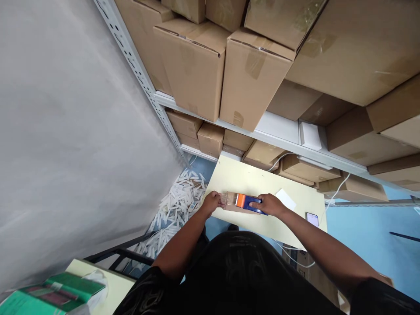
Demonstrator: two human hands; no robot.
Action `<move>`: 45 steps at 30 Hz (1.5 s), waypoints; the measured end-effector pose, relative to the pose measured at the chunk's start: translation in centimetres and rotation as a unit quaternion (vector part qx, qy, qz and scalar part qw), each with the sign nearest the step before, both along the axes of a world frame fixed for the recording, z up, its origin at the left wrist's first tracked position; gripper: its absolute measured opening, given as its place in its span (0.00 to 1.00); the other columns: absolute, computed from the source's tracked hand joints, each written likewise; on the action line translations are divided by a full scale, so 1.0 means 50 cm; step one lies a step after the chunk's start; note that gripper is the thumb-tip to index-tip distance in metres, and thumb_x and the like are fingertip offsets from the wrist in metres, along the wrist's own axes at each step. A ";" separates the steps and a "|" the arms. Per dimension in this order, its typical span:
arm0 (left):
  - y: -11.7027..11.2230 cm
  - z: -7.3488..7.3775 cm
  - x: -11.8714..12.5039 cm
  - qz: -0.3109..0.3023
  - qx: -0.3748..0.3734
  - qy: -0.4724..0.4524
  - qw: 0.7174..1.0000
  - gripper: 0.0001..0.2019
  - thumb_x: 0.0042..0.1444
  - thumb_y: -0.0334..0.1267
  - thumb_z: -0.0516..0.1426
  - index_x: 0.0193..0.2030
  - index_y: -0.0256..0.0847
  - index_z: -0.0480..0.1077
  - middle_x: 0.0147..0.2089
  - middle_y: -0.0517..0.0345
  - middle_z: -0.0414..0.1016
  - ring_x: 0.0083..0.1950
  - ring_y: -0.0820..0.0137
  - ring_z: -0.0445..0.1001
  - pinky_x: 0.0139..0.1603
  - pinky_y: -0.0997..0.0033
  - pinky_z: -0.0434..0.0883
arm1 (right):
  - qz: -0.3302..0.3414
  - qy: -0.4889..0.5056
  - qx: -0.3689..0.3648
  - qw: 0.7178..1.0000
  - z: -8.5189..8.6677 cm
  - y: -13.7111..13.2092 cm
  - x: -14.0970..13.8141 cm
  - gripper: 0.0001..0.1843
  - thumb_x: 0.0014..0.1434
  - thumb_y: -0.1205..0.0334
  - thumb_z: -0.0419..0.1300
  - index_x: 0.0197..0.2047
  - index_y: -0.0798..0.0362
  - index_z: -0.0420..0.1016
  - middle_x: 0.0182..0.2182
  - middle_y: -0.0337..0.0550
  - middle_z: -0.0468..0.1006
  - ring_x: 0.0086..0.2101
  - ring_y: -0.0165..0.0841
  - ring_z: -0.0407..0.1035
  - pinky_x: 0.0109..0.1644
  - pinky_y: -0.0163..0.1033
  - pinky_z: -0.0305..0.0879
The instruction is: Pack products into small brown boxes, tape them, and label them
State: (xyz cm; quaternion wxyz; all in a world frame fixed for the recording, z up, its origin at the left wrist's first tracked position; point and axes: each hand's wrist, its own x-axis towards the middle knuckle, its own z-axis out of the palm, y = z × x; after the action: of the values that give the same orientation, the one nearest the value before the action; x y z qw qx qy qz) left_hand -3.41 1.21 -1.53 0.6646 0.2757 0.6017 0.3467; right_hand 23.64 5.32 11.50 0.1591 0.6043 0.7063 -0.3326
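A small flat cardboard box (231,209) lies on the pale yellow table (236,173) in front of me. My right hand (269,204) is closed around the blue handle of a tape dispenser (244,201). Its orange front end faces left, above the box. My left hand (211,203) is at the box's left end, fingers closed on it. Clear tape seems to show near those fingers, though its exact edge is hard to make out.
A white paper (285,199) and a phone (312,219) lie on the table's right. Shelves of cardboard boxes (193,65) rise behind it. White strips (180,197) cover the floor at left, beside a grey wall. A white cable (341,186) hangs at right.
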 end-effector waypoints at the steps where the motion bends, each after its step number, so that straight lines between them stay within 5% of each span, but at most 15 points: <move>1: -0.003 -0.008 -0.008 0.006 0.000 0.003 1.000 0.16 0.59 0.52 0.58 0.35 0.42 0.62 0.28 0.60 0.71 0.31 0.67 0.78 0.37 0.62 0.78 | 0.004 0.003 0.000 1.000 -0.001 -0.001 0.001 0.31 0.59 0.29 0.58 0.38 0.49 0.82 0.34 0.46 0.84 0.36 0.38 0.76 0.34 0.35 0.59; 8: -0.029 -0.061 -0.014 -0.001 0.016 0.088 0.996 0.17 0.63 0.55 0.53 0.36 0.43 0.61 0.28 0.63 0.68 0.32 0.69 0.76 0.39 0.63 0.77 | 0.068 0.012 0.035 0.997 -0.020 -0.005 -0.028 0.30 0.60 0.30 0.58 0.48 0.44 0.84 0.37 0.45 0.85 0.41 0.42 0.77 0.39 0.37 0.62; 13: -0.025 -0.081 0.026 -0.047 0.054 0.200 0.977 0.10 0.64 0.45 0.54 0.34 0.43 0.64 0.37 0.53 0.73 0.48 0.62 0.75 0.56 0.56 0.71 | 0.061 -0.029 0.036 0.997 -0.020 0.001 -0.050 0.32 0.59 0.29 0.58 0.47 0.47 0.84 0.37 0.49 0.85 0.41 0.43 0.78 0.39 0.38 0.63; 15: -0.024 -0.076 0.026 -0.058 0.062 0.237 0.968 0.07 0.63 0.42 0.53 0.40 0.40 0.67 0.45 0.47 0.74 0.55 0.58 0.73 0.62 0.52 0.67 | 0.063 -0.033 0.031 0.997 -0.021 0.003 -0.057 0.33 0.59 0.28 0.57 0.47 0.47 0.84 0.39 0.49 0.85 0.42 0.43 0.78 0.40 0.38 0.63; 18: -0.033 -0.049 0.003 -0.081 0.095 0.277 0.953 0.19 0.59 0.36 0.55 0.57 0.35 0.67 0.60 0.38 0.70 0.65 0.53 0.67 0.68 0.49 0.62 | 0.064 -0.042 0.030 0.997 -0.023 0.006 -0.066 0.35 0.58 0.26 0.56 0.46 0.48 0.84 0.41 0.51 0.85 0.43 0.44 0.77 0.42 0.39 0.64; 20: -0.042 -0.023 -0.012 -0.155 0.199 0.300 0.920 0.30 0.55 0.32 0.55 0.66 0.35 0.63 0.70 0.39 0.62 0.72 0.54 0.59 0.73 0.51 0.56 | 0.064 -0.050 0.033 0.996 -0.024 0.009 -0.069 0.36 0.58 0.25 0.55 0.44 0.50 0.84 0.40 0.52 0.85 0.44 0.45 0.77 0.42 0.40 0.65; 22: -0.047 0.003 -0.015 -0.261 0.320 0.321 0.852 0.39 0.52 0.33 0.57 0.73 0.38 0.56 0.77 0.43 0.52 0.77 0.53 0.50 0.76 0.51 0.50 | 0.069 -0.051 0.033 0.996 -0.024 0.014 -0.070 0.37 0.57 0.25 0.55 0.42 0.50 0.84 0.40 0.53 0.85 0.43 0.46 0.77 0.42 0.40 0.65; 25: -0.039 0.023 0.007 -0.356 0.372 0.359 0.779 0.51 0.50 0.44 0.63 0.78 0.36 0.45 0.80 0.41 0.39 0.80 0.46 0.40 0.77 0.44 0.43 | 0.069 -0.049 0.029 0.996 -0.024 0.021 -0.071 0.38 0.57 0.24 0.54 0.41 0.51 0.84 0.40 0.54 0.85 0.43 0.46 0.78 0.39 0.40 0.65; 28: -0.020 0.017 0.034 -0.366 0.350 0.398 0.765 0.56 0.51 0.56 0.65 0.78 0.35 0.41 0.80 0.37 0.39 0.80 0.44 0.38 0.76 0.41 0.38 | 0.057 -0.051 0.023 0.997 -0.026 0.025 -0.073 0.38 0.56 0.24 0.56 0.40 0.51 0.84 0.39 0.54 0.84 0.42 0.46 0.78 0.37 0.40 0.65; 33: -0.007 -0.001 0.042 -0.353 0.344 0.414 0.765 0.55 0.53 0.60 0.65 0.79 0.38 0.44 0.79 0.37 0.46 0.79 0.44 0.41 0.77 0.42 0.36 | 0.058 -0.035 0.017 0.998 -0.026 0.029 -0.065 0.38 0.51 0.23 0.61 0.41 0.51 0.84 0.40 0.54 0.84 0.43 0.49 0.78 0.37 0.41 0.66; 37: -0.008 0.004 0.035 -0.353 0.335 0.423 0.764 0.55 0.51 0.61 0.66 0.78 0.41 0.48 0.78 0.39 0.51 0.79 0.42 0.44 0.77 0.43 0.39 | 0.049 -0.037 0.015 0.998 -0.017 0.034 0.011 0.37 0.52 0.24 0.61 0.38 0.52 0.84 0.39 0.54 0.84 0.41 0.47 0.78 0.37 0.40 0.65; 45: -0.002 0.007 0.037 -0.380 0.343 0.469 0.720 0.54 0.52 0.61 0.65 0.78 0.38 0.46 0.77 0.35 0.52 0.76 0.43 0.52 0.75 0.44 0.48 | -0.051 -0.038 0.004 0.998 -0.015 -0.024 0.340 0.35 0.53 0.25 0.59 0.29 0.52 0.81 0.28 0.52 0.82 0.32 0.45 0.76 0.32 0.41 0.60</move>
State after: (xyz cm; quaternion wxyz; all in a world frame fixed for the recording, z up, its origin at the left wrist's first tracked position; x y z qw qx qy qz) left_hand -1.55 1.09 -1.20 0.2338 0.8173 0.5213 0.0743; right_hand 40.67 4.14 10.74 0.1664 0.6522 0.6696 -0.3139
